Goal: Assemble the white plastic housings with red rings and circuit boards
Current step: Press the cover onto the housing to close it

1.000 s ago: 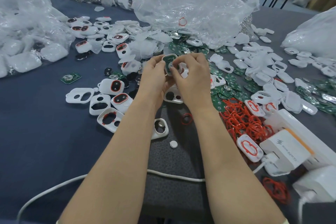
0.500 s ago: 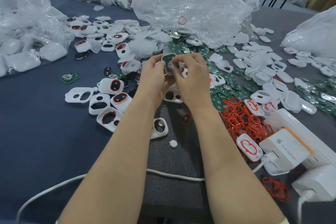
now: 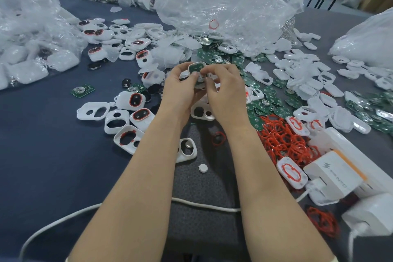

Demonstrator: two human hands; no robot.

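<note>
Head: plastic bag (image 3: 223, 6) beyond held housing (image 3: 196, 67)

Housing (image 3: 201, 64) lifted slightly toward 12 o'clock, both hands following. Right hand (image 3: 225, 91) fingertips moved toward 9 o'clock across housing's lower part, now almost meeting left hand (image 3: 178, 91) thumb. Circuit board (image 3: 195, 68) shows more green at top (slight change, hard to judge).
</note>
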